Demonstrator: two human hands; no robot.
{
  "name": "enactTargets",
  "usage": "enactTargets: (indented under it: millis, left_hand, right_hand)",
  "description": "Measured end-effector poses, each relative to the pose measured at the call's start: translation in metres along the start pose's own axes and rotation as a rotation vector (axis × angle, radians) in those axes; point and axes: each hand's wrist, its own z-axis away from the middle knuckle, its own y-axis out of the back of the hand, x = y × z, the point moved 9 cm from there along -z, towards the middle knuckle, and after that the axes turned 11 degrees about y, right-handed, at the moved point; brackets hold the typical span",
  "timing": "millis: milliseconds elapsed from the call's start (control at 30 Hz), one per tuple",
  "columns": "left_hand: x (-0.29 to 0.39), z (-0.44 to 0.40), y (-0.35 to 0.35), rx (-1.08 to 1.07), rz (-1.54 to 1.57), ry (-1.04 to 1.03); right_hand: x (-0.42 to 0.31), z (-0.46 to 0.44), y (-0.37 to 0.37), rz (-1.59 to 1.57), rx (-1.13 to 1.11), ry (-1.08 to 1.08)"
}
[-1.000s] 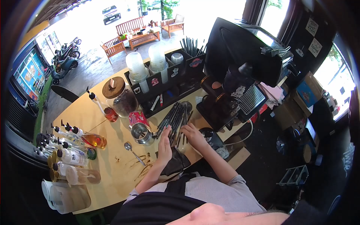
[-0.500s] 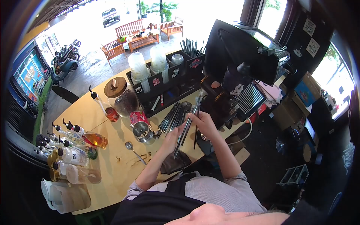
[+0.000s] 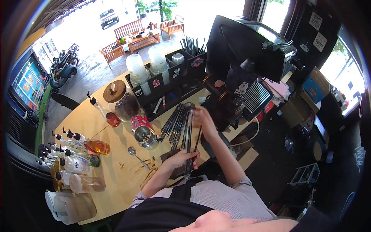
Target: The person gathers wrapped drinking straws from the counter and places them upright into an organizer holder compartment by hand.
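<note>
A small bundle of slim dark straws (image 3: pixel 189 135) stands nearly on end above the near edge of the wooden table (image 3: pixel 116 187), running from six toward twelve o'clock, one straw splayed toward one. The left hand (image 3: pixel 184 159) is closed about its lower part, thumb and fingers pinching it; the right hand (image 3: pixel 202 119), blurred, is at its upper end, and whether its fingers press together I cannot tell. From the bundle, a larger straw pile (image 3: pixel 176 123) lies just beside it at ten to eleven o'clock, a metal pitcher (image 3: pixel 145 136) at nine, a spoon (image 3: pixel 138 157) at eight, the wooden-lidded jar (image 3: pixel 125 106) at ten, and a black cup organiser (image 3: pixel 166 82) at eleven.
</note>
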Motion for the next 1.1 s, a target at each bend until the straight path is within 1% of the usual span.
enactTargets:
  millis: [33,100,133,167,233,267,367,433,500,567,633,700,767,800,833,900,933,967,1033,1067,1100]
  left_hand:
    - [0.001,0.002,-0.003,0.001,-0.001,0.005]
    - [-0.002,0.004,-0.011,0.018,-0.037,0.079]
    - [-0.002,0.004,-0.013,0.019,-0.039,0.082]
    - [-0.002,0.003,-0.015,0.01,-0.043,0.083]
    - [-0.001,0.004,-0.017,0.002,-0.048,0.084]
    - [0.002,0.005,-0.016,0.012,-0.035,0.063]
    - [0.006,0.006,-0.011,0.032,-0.001,0.041]
    - [0.007,0.007,-0.008,0.042,0.02,0.04]
    - [0.008,0.007,-0.009,0.014,0.018,0.06]
    - [0.005,0.004,-0.006,-0.001,0.047,0.086]
    - [0.002,0.002,-0.006,-0.015,0.076,0.113]
    - [0.001,0.001,-0.004,0.025,0.122,0.117]
    - [0.0,-0.001,-0.005,0.037,0.147,0.118]
    - [0.0,-0.002,-0.005,0.051,0.176,0.118]
    - [0.0,-0.003,-0.003,0.049,0.176,0.12]
    - [-0.003,-0.006,-0.003,-0.017,0.2,0.145]
    - [-0.003,-0.006,-0.003,-0.019,0.199,0.143]
    - [-0.001,-0.007,-0.002,-0.01,0.25,0.113]
    - [0.001,-0.007,0.0,0.0,0.3,0.082]
    - [0.006,-0.008,0.0,-0.019,0.302,0.04]
    - [0.009,-0.009,0.0,-0.039,0.307,0.001]
  right_hand:
    - [-0.005,-0.005,0.002,-0.004,0.004,0.0]
    - [-0.027,-0.014,-0.009,0.061,-0.173,0.168]
    - [-0.03,-0.011,-0.015,0.015,-0.203,0.097]
    - [-0.029,-0.012,-0.011,0.013,-0.201,0.097]
    - [-0.022,-0.009,-0.018,0.271,-0.421,0.073]
    - [-0.021,-0.007,-0.017,0.289,-0.372,0.08]
    - [-0.01,0.0,-0.022,0.318,-0.399,0.125]
    - [0.0,0.006,-0.023,0.338,-0.392,0.119]
    - [0.017,0.017,-0.027,0.429,-0.489,-0.057]
    - [0.021,0.016,-0.025,0.39,-0.511,-0.032]
    - [0.01,0.005,-0.013,0.144,-0.331,0.058]
    - [0.004,0.001,-0.011,0.132,-0.34,0.092]
    - [0.005,0.004,-0.015,0.046,-0.378,0.028]
    - [0.012,0.009,-0.021,0.108,-0.491,0.008]
    - [0.012,0.012,-0.022,0.11,-0.489,0.008]
    - [0.025,0.017,-0.019,-0.238,-0.319,-0.217]
    - [0.024,0.015,-0.016,-0.301,-0.192,-0.274]
    - [0.022,0.016,-0.018,-0.3,-0.196,-0.274]
    - [0.026,0.02,-0.015,-0.539,-0.062,-0.371]
    - [0.032,0.027,-0.022,-0.479,-0.191,-0.421]
    - [0.033,0.033,-0.021,-0.478,-0.19,-0.422]
